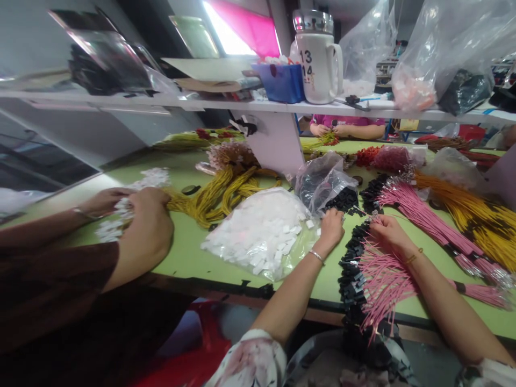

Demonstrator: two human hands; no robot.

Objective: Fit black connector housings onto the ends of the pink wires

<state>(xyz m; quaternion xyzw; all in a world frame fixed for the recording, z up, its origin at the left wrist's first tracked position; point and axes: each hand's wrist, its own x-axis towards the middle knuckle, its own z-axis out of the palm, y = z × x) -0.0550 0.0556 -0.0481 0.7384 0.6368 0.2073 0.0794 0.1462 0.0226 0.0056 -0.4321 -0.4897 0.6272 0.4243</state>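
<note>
Near the pile of small black connectors (pixel 343 199), my left hand (pixel 332 228) has its fingers pressed together; what they hold is too small to make out. My right hand (pixel 386 231) pinches the end of a pink wire at the top of a fanned bundle of pink wires (pixel 385 274). Black connectors (pixel 351 263) line the left side of that bundle and hang over the table's front edge. Left of my left hand lies a clear plastic bag of white connectors (pixel 262 231). Bound pink wires (pixel 437 220) lie to the right.
At the left, a co-worker's hands (pixel 151 215) handle white connectors on yellow wires (pixel 205 201). Another person's hands (pixel 332 130) hold wires across the table. A shelf (pixel 181 102) above bears a white mug (pixel 318 67) and blue box (pixel 282 83). Yellow-orange wires (pixel 475 215) lie far right.
</note>
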